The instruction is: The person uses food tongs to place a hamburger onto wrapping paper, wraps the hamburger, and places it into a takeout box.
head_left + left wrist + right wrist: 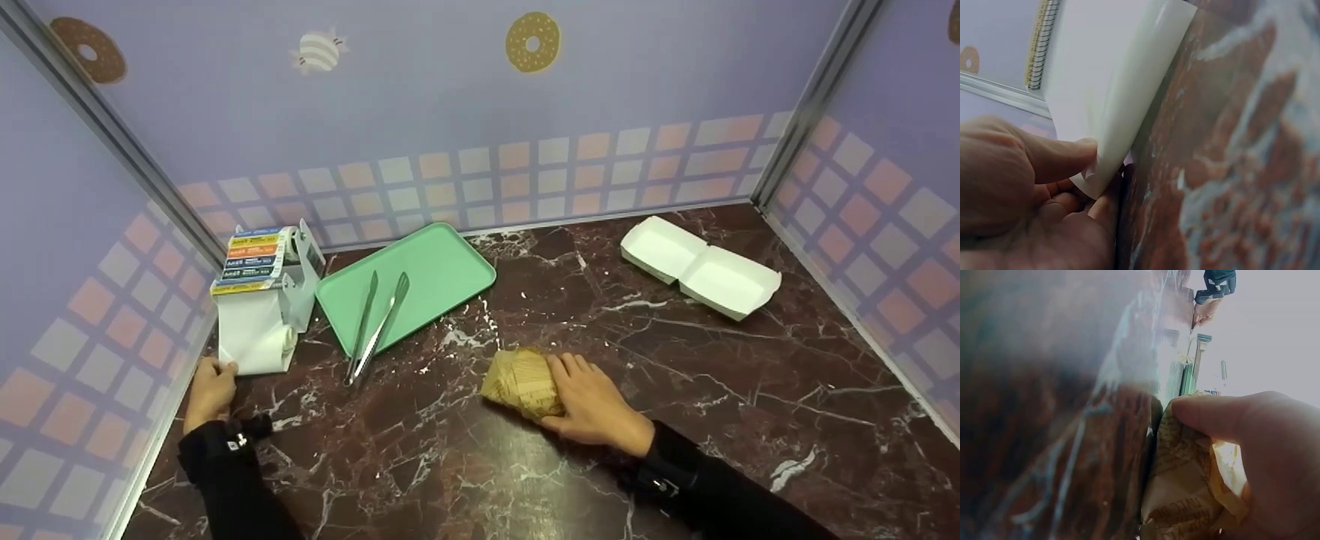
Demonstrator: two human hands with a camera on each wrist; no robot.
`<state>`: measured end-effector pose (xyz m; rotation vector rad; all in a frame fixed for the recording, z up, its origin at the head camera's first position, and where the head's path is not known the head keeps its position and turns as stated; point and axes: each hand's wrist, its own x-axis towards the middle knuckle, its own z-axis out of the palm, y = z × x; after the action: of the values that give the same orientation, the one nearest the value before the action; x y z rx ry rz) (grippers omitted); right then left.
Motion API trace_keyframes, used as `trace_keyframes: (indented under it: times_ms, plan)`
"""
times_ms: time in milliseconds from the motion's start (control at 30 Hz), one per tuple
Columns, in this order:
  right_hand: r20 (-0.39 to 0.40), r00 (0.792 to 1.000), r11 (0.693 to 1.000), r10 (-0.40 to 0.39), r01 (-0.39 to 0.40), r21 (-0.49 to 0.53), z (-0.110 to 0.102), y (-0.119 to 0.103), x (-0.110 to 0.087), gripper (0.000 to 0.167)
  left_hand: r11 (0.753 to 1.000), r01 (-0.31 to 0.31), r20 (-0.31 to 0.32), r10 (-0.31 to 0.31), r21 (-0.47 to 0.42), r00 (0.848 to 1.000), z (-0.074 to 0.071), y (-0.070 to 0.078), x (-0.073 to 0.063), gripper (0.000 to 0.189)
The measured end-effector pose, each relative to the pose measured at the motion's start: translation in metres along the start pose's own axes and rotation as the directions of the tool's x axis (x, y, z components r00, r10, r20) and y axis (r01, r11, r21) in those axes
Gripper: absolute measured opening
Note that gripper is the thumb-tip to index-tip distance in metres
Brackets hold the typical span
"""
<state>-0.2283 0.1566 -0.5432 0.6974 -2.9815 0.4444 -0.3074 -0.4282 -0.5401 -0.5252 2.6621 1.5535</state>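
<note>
My left hand [210, 390] is at the lower left corner of a white label strip [251, 330] that hangs from the label dispenser [309, 281]. In the left wrist view, thumb and fingers pinch the corner of the strip [1112, 84], whose edge curls over near the tabletop. Near the middle of the counter my right hand [596, 405] grips a package wrapped in brown printed paper [521, 382], which rests on the surface. The right wrist view shows my thumb against the creased wrapper [1176, 484]. What is inside the wrapper is hidden.
A green tray [442, 262] lies at the back, with metal tongs [382, 322] across its front left edge. An opened white paper box [731, 281] stands at the back right. Patterned walls enclose the dark marbled counter [420, 465] at the back and both sides.
</note>
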Motion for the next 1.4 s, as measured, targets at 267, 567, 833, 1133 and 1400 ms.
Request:
trace_keyframes:
  times_ms: [267, 567, 833, 1133, 1400]
  plan:
    - [0.024, 1.000, 1.000, 0.012, -0.012, 0.006, -0.002, -0.001, 0.000, 0.096, 0.981, 0.058, -0.019, -0.062, -0.186, 0.998, 0.002, 0.004, 0.001, 0.035]
    - [0.032, 0.999, 1.000, 0.007, -0.007, 0.002, -0.003, -0.001, 0.001, 0.097, 0.941, -0.002, -0.301, -0.107, -0.339, 0.948, 0.006, 0.019, 0.000, 0.039]
    - [0.015, 1.000, 1.000, 0.004, -0.004, -0.003, -0.002, -0.001, 0.001, 0.096, 0.969, -0.139, -0.440, 0.037, -0.203, 0.897, 0.015, 0.043, 0.010, 0.054]
    - [0.013, 1.000, 1.000, 0.006, -0.006, -0.007, -0.002, -0.001, 0.001, 0.095, 0.972, -0.182, -0.353, 0.120, -0.146, 0.928, 0.020, 0.057, 0.016, 0.059]
    - [0.008, 1.000, 1.000, -0.002, 0.002, -0.014, -0.001, 0.000, 0.001, 0.095, 0.982, -0.148, -0.290, 0.107, -0.121, 0.951, 0.017, 0.059, 0.023, 0.060]
